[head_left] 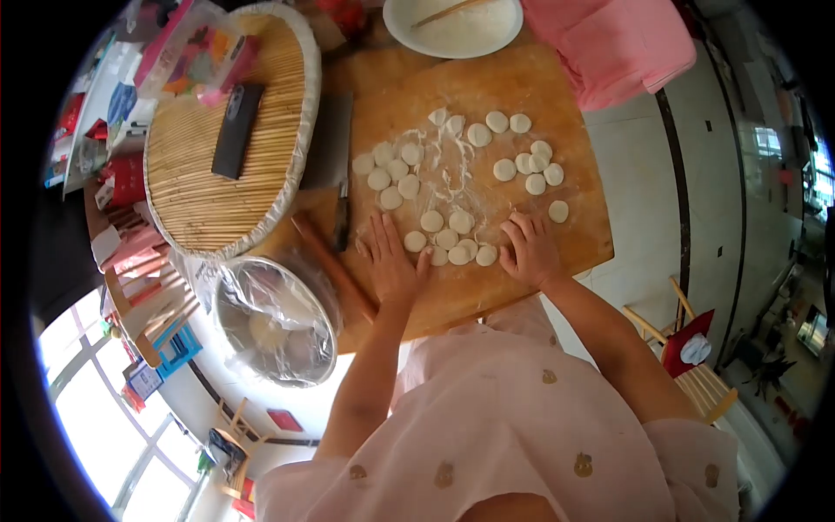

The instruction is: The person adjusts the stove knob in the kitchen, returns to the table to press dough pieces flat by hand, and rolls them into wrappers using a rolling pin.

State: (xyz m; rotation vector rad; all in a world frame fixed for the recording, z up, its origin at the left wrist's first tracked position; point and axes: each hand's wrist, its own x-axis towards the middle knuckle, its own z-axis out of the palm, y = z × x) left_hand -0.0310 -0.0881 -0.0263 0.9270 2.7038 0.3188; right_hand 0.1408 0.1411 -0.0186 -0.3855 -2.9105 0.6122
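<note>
My left hand point(393, 261) lies palm down on the floured wooden board point(487, 87), fingers spread, its thumb beside a group of flattened dough pieces point(447, 239). Nothing shows in its grip. On the right of that group my right hand point(529, 250) rests on the board with fingers slightly bent and thumb apart, near a dough disc point(486, 255); what lies under its palm is hidden. More dough discs sit in clusters at the upper left point(379, 178) and upper right point(535, 165). A single disc point(558, 211) lies near the right edge. White flour streaks mark the middle.
A wooden rolling pin point(335, 268) and a cleaver point(330, 143) lie left of my left hand. Beyond them are a round woven tray point(187, 174) holding a dark bar point(237, 130), and a plastic-covered bowl point(329, 335). A white flour bowl point(452, 39) stands at the back, beside pink cloth point(609, 48).
</note>
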